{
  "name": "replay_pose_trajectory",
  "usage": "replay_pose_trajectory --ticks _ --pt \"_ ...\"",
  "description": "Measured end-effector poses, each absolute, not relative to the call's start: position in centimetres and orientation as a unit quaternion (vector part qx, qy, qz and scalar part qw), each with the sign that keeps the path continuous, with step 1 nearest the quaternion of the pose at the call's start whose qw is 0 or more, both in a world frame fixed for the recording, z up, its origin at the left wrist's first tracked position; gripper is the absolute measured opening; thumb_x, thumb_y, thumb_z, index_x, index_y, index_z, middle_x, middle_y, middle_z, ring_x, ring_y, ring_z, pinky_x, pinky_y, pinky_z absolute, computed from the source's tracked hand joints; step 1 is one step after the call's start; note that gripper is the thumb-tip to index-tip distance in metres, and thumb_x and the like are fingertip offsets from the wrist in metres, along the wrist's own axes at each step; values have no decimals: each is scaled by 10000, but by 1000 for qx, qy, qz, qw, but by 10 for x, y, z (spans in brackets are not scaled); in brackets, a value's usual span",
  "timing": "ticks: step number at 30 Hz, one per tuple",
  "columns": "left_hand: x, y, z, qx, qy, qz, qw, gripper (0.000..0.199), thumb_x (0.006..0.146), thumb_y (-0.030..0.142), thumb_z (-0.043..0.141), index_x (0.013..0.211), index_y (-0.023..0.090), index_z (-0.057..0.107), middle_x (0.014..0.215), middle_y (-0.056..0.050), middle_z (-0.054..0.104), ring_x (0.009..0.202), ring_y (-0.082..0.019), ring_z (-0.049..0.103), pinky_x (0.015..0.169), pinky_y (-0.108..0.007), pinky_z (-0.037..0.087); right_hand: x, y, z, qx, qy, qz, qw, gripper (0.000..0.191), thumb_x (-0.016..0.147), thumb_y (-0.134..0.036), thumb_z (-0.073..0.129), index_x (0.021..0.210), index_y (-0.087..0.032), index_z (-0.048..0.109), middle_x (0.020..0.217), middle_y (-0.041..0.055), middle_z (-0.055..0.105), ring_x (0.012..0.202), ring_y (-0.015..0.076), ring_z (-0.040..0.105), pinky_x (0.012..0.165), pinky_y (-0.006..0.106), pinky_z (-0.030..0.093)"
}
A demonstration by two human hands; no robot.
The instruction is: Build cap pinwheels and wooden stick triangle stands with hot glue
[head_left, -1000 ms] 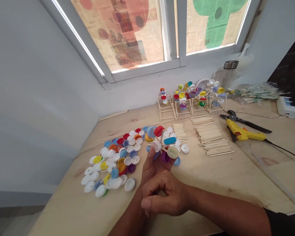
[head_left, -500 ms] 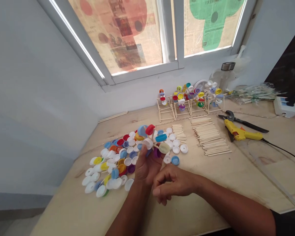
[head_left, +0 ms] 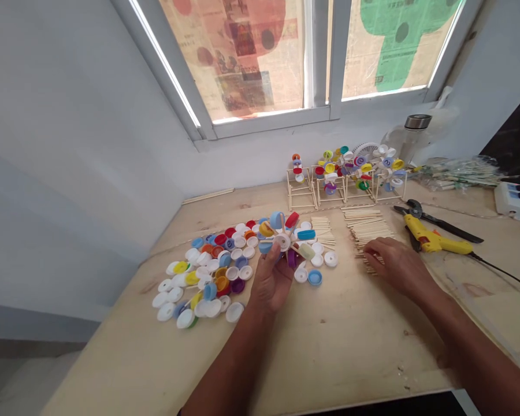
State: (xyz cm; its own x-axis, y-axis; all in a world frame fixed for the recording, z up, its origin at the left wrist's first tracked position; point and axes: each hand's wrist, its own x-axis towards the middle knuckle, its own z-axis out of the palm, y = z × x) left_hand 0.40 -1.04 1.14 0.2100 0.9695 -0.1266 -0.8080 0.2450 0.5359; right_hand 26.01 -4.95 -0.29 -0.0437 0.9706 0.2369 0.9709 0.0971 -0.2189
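Observation:
Between the fingers of my left hand (head_left: pixel 274 286) is a wheel of bottle caps (head_left: pixel 282 241), with sticks running out from a white cap at its centre to coloured caps around it. It is held up over the right part of the loose bottle caps (head_left: pixel 212 308). My right hand (head_left: pixel 387 263) reaches down onto the near end of the large pile of wooden sticks (head_left: pixel 368 228). Its fingertips are curled at the sticks; whether they pinch one is hidden. A smaller bundle of short sticks (head_left: pixel 323 231) lies between the wheel and that pile.
Stick frames with cap wheels (head_left: pixel 301 193) stand along the wall. Right of the sticks lie black-handled pliers (head_left: pixel 450 224) and a yellow glue gun (head_left: pixel 437 240) with its cord. Further back are a bottle (head_left: pixel 416 136), bagged sticks (head_left: pixel 459 173) and a white power socket (head_left: pixel 513 201).
My right hand has moved from beside my left wrist rightwards to the stick pile. My left hand still holds the cap wheel, now turned to show its centre. The head view has shifted.

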Motion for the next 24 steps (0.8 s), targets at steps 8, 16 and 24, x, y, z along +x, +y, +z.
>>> replay_pose_trajectory --ticks 8,16,24 --pt "6 -11 12 224 232 583 746 195 705 283 760 842 169 681 806 -5 716 752 -133 663 739 -284 549 253 -44 -10 -646 -754 -62 102 226 879 -237 444 822 -176 655 856 80 645 847 214 525 743 320 357" --pt "11 -13 14 231 241 581 742 285 636 274 806 857 165 662 790 4 679 725 -134 640 683 -284 542 254 -39 -21 -627 -766 -91 111 225 878 -240 457 798 -177 657 837 86 632 822 213 505 724 325 344" --pt "14 -11 13 235 245 596 728 318 580 275 836 794 143 642 747 -4 658 654 -123 608 707 -301 528 245 -41 1 -580 -737 -155 309 235 893 -332 449 784 -187 599 780 82 656 757 199 575 705 326 379"
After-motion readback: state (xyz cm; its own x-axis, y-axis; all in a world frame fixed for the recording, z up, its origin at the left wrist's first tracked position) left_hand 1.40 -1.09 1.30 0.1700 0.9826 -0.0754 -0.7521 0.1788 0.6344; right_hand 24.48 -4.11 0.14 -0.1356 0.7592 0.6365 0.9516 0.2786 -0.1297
